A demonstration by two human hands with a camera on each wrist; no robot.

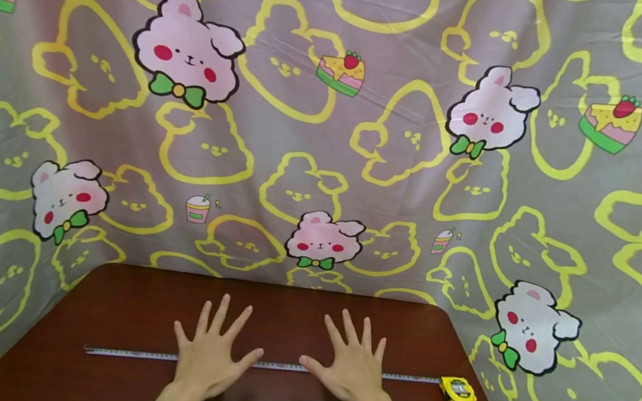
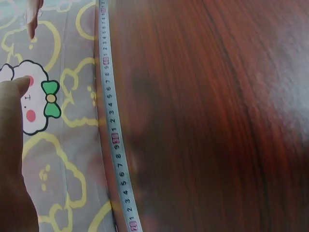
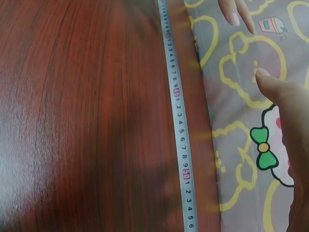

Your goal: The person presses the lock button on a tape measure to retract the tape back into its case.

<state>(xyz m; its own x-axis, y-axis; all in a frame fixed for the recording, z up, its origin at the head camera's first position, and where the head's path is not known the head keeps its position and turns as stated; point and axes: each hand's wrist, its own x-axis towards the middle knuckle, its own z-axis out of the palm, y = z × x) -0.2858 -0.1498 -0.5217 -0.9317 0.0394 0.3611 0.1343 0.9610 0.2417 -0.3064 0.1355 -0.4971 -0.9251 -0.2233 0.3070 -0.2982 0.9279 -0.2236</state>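
1. The tape blade (image 1: 133, 354) is stretched across the table (image 1: 275, 314), its tip laid leftmost.
2. The left hand (image 1: 208, 356) is held above it, fingers spread, nothing grasped.
3. The right hand (image 1: 354, 370) is likewise spread, nothing grasped.
4. The yellow case (image 1: 457, 392) is set near the table's right edge.

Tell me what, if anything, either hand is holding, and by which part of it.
Nothing is held: the left hand and the right hand are spread over the measuring tape.

Glossy wood-grained table (image 1: 141, 308), smooth metallic tape (image 1: 279, 366)
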